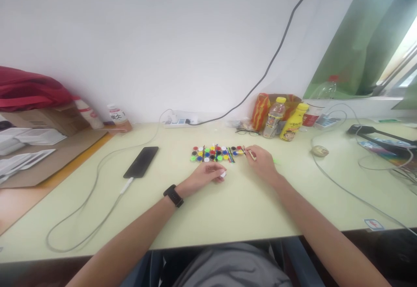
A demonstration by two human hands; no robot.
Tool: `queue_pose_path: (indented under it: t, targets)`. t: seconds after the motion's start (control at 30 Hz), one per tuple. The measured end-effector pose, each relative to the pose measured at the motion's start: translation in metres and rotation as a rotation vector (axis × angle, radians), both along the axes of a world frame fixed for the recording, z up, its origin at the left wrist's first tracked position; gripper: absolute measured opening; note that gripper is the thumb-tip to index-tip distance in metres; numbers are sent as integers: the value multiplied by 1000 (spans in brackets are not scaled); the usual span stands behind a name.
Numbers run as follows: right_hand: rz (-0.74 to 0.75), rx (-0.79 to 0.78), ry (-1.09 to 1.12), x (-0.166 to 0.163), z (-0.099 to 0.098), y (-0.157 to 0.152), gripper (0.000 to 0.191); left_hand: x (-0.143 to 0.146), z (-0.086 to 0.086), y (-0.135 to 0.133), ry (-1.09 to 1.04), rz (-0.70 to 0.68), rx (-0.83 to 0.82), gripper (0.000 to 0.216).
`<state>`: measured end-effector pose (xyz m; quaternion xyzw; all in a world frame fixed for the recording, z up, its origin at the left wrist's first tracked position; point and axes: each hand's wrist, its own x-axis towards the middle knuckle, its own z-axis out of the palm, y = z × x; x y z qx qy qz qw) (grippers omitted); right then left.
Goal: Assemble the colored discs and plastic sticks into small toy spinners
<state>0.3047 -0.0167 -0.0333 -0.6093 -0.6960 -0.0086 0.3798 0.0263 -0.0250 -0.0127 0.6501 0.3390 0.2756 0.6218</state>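
So, your left hand (207,174) pinched small white piece (223,174) nearer you than coloured caps (212,152); right hand (262,161) reached their right end, grip unclear; light touch probably suited tidy rows

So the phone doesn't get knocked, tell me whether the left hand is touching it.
Apart. The head view shows a stretch of pale tabletop between the left hand and the phone.

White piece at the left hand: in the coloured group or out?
Out. The white piece is between the fingertips of the left hand, apart from the coloured pieces.
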Motion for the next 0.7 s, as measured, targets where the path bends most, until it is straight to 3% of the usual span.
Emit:
queue_pose_path:
  t: [0.2,0.5,0.6,0.7]
  targets:
    - [16,-40,-26,0,-1,0,26,0,-1,1,0,24,25,44]
    - [73,-30,111,-3,4,-3,32,1,-5,4,-27,77,8,43]
    - [118,-69,236,-4,8,-1,33,2,-4,3,-67,108,-50,44]
    - [277,-178,478,-9,15,-5,36,3,-1,2,-165,154,-167,51]
